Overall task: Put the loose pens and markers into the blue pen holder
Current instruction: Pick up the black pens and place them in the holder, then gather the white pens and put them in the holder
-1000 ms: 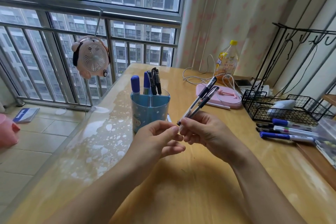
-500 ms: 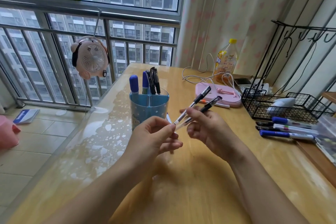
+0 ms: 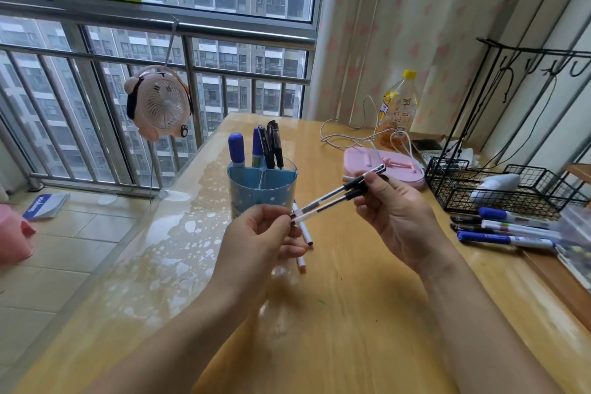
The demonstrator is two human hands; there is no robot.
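Observation:
Two clear pens with black caps lie side by side in the air just in front of the blue pen holder. My left hand pinches their lower tips. My right hand holds their capped upper ends. The holder stands on the wooden table and holds two blue-capped markers and several dark pens. Two loose pens lie on the table behind my left hand, partly hidden. Several markers lie at the right edge of the table.
A black wire basket and rack stand at the right. A pink case, white cables and a yellow-capped bottle sit at the back. A pink fan hangs on the window rail at the left.
The two pens have tilted flatter and drifted left toward the holder. My left hand took hold of their tips, and my right hand slid up to their caps.

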